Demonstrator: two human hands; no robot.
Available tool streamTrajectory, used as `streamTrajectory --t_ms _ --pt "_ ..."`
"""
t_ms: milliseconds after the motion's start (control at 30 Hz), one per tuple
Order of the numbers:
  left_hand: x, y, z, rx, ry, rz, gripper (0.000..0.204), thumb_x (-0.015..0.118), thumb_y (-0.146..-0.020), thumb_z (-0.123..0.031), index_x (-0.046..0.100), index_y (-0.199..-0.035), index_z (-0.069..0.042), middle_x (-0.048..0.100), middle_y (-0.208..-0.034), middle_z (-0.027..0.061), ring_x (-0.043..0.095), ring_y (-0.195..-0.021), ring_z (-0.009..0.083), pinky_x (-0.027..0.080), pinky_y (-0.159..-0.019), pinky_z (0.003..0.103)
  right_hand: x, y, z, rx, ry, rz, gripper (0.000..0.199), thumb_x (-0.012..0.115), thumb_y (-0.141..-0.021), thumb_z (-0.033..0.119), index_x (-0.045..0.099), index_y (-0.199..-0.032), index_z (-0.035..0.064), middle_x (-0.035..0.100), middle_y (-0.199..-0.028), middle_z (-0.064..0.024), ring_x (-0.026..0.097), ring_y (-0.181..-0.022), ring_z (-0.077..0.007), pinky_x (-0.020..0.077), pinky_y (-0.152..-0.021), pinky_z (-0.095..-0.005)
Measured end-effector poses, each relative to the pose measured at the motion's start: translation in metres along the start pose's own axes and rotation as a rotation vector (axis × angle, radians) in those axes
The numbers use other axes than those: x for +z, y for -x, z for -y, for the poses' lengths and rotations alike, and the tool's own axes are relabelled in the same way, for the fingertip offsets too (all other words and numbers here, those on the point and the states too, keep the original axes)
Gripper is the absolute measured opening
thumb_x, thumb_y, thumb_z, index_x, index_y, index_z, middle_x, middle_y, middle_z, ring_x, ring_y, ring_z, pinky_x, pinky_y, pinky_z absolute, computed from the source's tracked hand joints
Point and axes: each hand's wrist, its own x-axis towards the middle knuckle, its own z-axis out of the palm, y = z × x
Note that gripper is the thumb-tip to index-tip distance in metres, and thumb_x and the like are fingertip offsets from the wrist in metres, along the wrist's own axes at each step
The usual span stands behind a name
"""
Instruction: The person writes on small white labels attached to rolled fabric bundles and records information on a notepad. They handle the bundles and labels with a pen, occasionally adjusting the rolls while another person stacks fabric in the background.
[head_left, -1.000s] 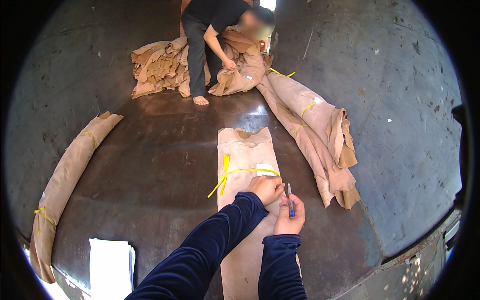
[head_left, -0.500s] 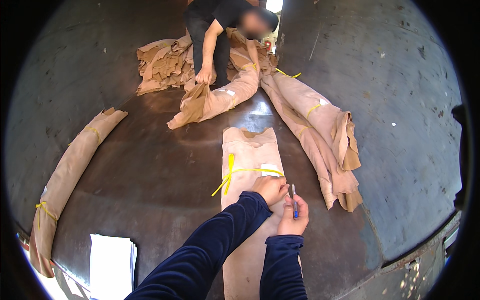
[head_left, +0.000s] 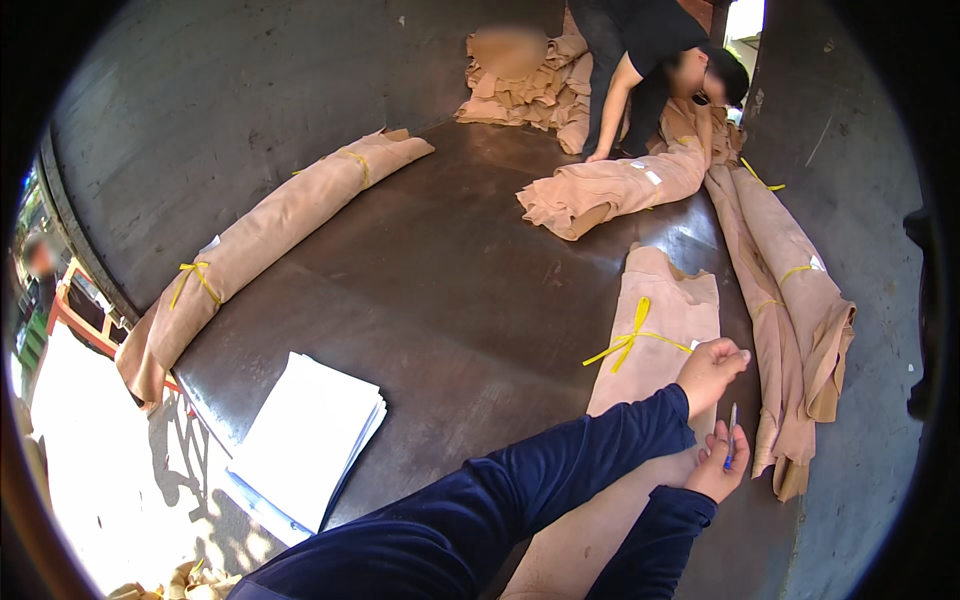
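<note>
In front of me lies a long roll of tan leather (head_left: 655,310), bound by a yellow tie (head_left: 628,340) with a bow. My left hand (head_left: 712,375) is closed above its right edge, near the tie's end, fingertips pinched; what they hold, if anything, does not show. It covers most of a white label on the roll. Just below it, my right hand (head_left: 716,466) is closed around a slim pen (head_left: 731,448) with a blue end, its other end pointing up.
A stack of white paper (head_left: 300,430) lies at the left front edge. Tied leather rolls lie at left (head_left: 280,220) and right (head_left: 790,240). At the back, a co-worker (head_left: 640,60) bends over another roll (head_left: 630,190), beside a leather heap (head_left: 530,90). Metal walls (head_left: 300,70) enclose the floor.
My view has swung left, so things sit farther right. My left hand has come away from the label toward the roll's right edge. The co-worker's hand has lowered the lifted leather end.
</note>
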Motion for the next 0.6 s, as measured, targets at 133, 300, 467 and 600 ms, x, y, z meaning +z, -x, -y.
streamTrajectory --t_ms 133,300,467,600 --pt "0.011 0.099 -0.099 0.094 0.625 0.425 0.021 0.056 -0.099 -0.019 0.060 -0.088 -0.002 0.052 -0.063 -0.0036 0.037 -0.053 0.0026 0.029 -0.048 0.022 0.002 -0.002 0.001 -0.055 -0.356 0.188 0.030 0.055 -0.094 0.009 0.055 -0.124 0.0038 0.069 -0.116 -0.0085 0.061 -0.090 -0.0132 0.0450 -0.076 -0.0243" --pt "0.013 0.185 -0.178 0.219 0.993 0.913 0.040 0.073 -0.088 -0.026 0.059 -0.098 0.010 0.059 -0.069 0.0055 0.047 -0.049 0.0082 0.035 -0.044 0.024 0.004 0.005 0.004 -0.029 -0.030 -0.023 0.030 0.053 -0.092 0.002 0.055 -0.121 0.0017 0.070 -0.111 -0.0121 0.060 -0.087 -0.0109 0.0452 -0.072 -0.0229" --pt "0.042 0.174 -0.185 0.534 1.106 1.111 0.067 0.085 -0.078 -0.028 0.055 -0.111 0.022 0.061 -0.083 0.0168 0.058 -0.054 0.0153 0.045 -0.045 0.025 0.005 0.011 0.009 -0.104 -0.031 -0.024 0.030 0.054 -0.092 0.004 0.057 -0.121 0.0012 0.071 -0.110 -0.0119 0.062 -0.088 -0.0120 0.0484 -0.079 -0.0261" --pt "0.066 0.179 -0.176 0.723 1.187 0.820 0.068 0.081 -0.079 -0.032 0.054 -0.111 0.022 0.060 -0.089 0.0199 0.061 -0.064 0.0226 0.050 -0.052 0.028 0.006 0.011 0.009 -0.076 -0.076 -0.036 0.028 0.053 -0.091 0.000 0.056 -0.119 -0.0033 0.069 -0.109 -0.0155 0.063 -0.093 -0.0145 0.0511 -0.087 -0.0279"
